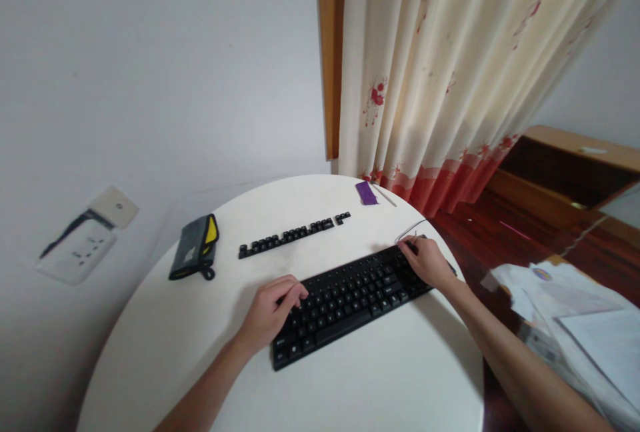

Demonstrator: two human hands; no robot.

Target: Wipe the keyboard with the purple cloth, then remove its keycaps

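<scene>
A black keyboard (345, 305) lies slanted on the white round table. My left hand (274, 305) has its fingers curled over the keyboard's far left edge, the thumb above the keys. At the far right end of the keyboard, my right hand (425, 260) is closed in a pinch. Whatever sits between those fingertips is too small to make out. A thin pale wire (413, 226) shows just beyond them. Loose black keycaps (290, 235) stand in a line behind the keyboard, with a small separate group (342, 219) at its right end.
A dark pouch with a yellow inside (195, 249) lies at the table's left. Near the back edge are a purple cloth (367, 193) and a thin stick (385, 195). Beyond the table hang curtains (435, 85). Bags and papers (575, 325) stand at the right.
</scene>
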